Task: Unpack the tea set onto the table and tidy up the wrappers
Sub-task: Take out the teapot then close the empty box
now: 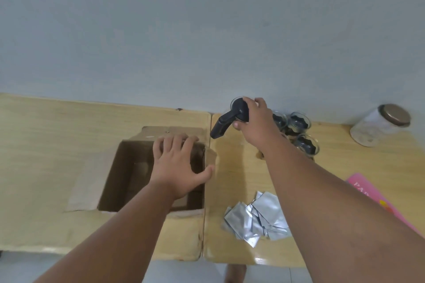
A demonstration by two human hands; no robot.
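Note:
My right hand point(255, 119) grips a glass teapot point(238, 110) with a black lid and long black handle, at the back of the right table. Behind my wrist stand several small glass cups point(299, 123) with black holders, clustered together. My left hand point(177, 163) hovers over the open cardboard box point(128, 179) on the left table, fingers spread, thumb touching the box's right flap. Inside the box only brown cardboard dividers show. A pile of silver foil wrappers point(257, 218) lies on the right table near its front edge.
A glass jar with a brass lid point(381, 125) lies at the back right. A pink booklet point(381, 202) sits at the right edge under my forearm. Two wooden tables point(46, 145) meet at a seam beside the box. A wall rises behind.

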